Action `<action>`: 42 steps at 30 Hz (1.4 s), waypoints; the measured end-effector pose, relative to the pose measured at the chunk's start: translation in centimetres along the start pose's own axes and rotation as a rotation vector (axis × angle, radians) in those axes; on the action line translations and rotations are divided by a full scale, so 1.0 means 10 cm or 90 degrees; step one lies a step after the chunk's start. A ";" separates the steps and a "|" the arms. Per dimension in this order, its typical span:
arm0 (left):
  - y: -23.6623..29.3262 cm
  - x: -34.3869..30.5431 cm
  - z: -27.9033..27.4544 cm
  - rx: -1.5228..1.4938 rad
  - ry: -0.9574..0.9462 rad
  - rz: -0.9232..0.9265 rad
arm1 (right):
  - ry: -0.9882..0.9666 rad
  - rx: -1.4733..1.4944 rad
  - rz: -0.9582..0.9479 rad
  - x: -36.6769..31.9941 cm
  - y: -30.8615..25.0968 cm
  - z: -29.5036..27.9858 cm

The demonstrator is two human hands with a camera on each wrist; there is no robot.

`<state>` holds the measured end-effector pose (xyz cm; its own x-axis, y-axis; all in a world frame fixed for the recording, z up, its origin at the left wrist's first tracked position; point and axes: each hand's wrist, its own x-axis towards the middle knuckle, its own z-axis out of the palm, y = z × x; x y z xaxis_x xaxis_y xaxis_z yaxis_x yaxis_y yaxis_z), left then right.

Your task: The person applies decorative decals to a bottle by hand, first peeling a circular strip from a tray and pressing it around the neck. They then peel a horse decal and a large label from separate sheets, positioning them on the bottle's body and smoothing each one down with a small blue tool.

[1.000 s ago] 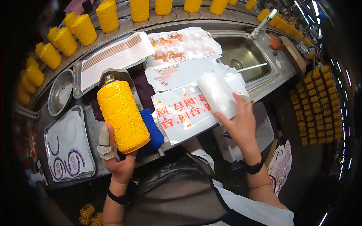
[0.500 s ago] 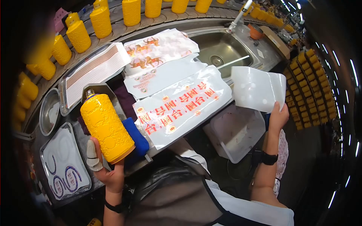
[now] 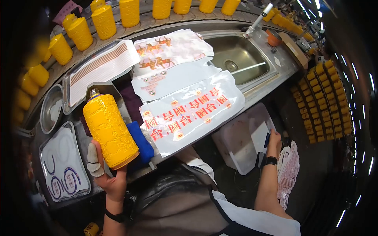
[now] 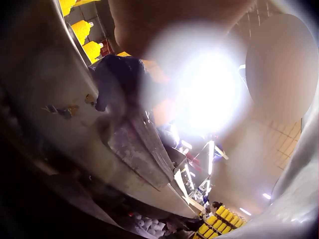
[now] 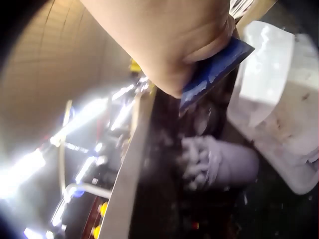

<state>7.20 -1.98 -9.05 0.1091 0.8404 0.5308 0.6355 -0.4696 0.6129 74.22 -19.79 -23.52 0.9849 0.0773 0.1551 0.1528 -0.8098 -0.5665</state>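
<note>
My left hand [image 3: 113,185] holds a yellow embossed bottle [image 3: 110,131] near its base, and a pale cloth finger cover [image 3: 93,159] lies along the bottle's side. Its neck leans towards a grey metal cradle [image 3: 113,91]. Out over the table's front edge, my right hand [image 3: 275,141] is low beside a translucent plastic bin [image 3: 232,147]. Curled fingers grip a blue flat scraper [image 5: 214,73], mostly covered by the hand. A white backing sheet [image 5: 264,64] stands partly in the bin, close to that hand. The left wrist view does not show the bottle.
Printed decal sheets [image 3: 189,114] cover the table's middle, with a sink [image 3: 236,55] behind. A tray [image 3: 65,161] with curved decals and a metal bowl [image 3: 51,112] are at left. Yellow bottles [image 3: 104,21] line the conveyor at the back. A blue cloth [image 3: 139,143] lies beside the held bottle.
My right hand lifted the clear-white sheet off the decals, carried it right, then lowered it; the sheet is now in the bin. My left hand keeps holding the bottle in place.
</note>
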 end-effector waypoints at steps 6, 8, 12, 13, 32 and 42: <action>-0.01 -0.03 0.06 -0.047 0.018 -0.040 | -0.267 0.225 -0.341 -1.37 -2.35 -0.50; 0.00 -0.02 0.06 -0.034 0.018 -0.038 | -0.294 0.175 -0.579 -1.71 -2.73 -0.57; 0.02 -0.02 0.02 0.014 0.005 -0.031 | -0.378 0.043 -0.746 -1.91 -2.98 -0.41; 0.02 -0.03 0.01 0.021 -0.002 -0.029 | -0.384 0.004 -0.769 -1.89 -3.04 -0.36; -0.09 -0.09 0.06 -0.029 0.013 -0.040 | -0.441 -0.146 -0.742 -1.92 -3.16 -0.27; -0.08 -0.10 0.07 -0.045 0.009 -0.046 | -0.377 0.025 -0.664 -1.88 -2.98 -0.24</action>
<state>7.17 -2.22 -10.48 0.0542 0.8693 0.4913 0.5859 -0.4261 0.6893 50.99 1.42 -7.60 0.2680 0.9495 0.1634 0.8915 -0.1801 -0.4157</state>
